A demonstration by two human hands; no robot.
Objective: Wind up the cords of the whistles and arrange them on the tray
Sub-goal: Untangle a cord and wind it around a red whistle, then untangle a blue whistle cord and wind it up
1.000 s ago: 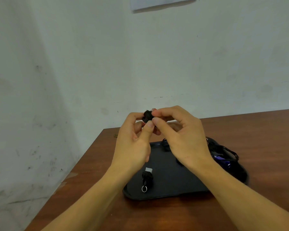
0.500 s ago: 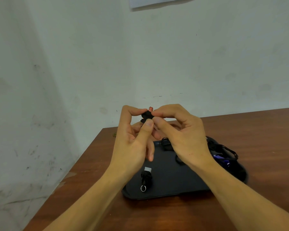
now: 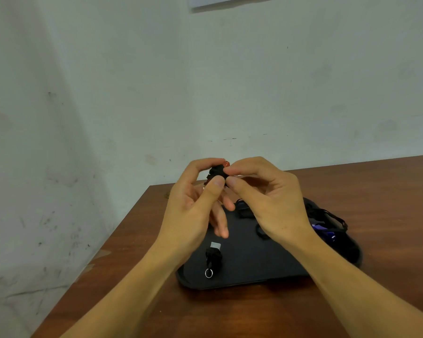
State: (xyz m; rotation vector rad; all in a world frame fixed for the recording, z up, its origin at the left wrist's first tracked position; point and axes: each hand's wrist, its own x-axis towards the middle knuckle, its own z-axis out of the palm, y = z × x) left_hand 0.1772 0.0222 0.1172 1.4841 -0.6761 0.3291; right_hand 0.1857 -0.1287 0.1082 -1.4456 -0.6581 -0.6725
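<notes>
Both hands are raised above the far end of the tray (image 3: 254, 276), meeting at a single small whistle (image 3: 217, 172) wrapped in black cord, with a spot of red showing at its top. The left hand (image 3: 193, 208) pinches the bundle between thumb and curled index finger; its grip is clamped on the whistle, while the lower fingers hang loosely downward. The right hand (image 3: 271, 203) pinches the same bundle from the opposite side, thumb and index finger tips closed on the black cord. A small metal ring shows just below the bundle, against the left fingers. The black tray rests on the brown wooden counter (image 3: 376, 191), near its left corner. On the near part of the tray lies a wound whistle (image 3: 213, 257), its cord wrapped round the body, a grey mouthpiece pointing away and a silver ring (image 3: 208, 273) at the near end. At the right end of the tray sits a heap of loose black cords (image 3: 327, 215) with a blue whistle (image 3: 324, 230) among them, partly hidden by the right wrist. More black cord lies on the tray beneath the right hand; its detail cannot be made out. A pale, marked wall (image 3: 132, 93) stands behind the counter.
</notes>
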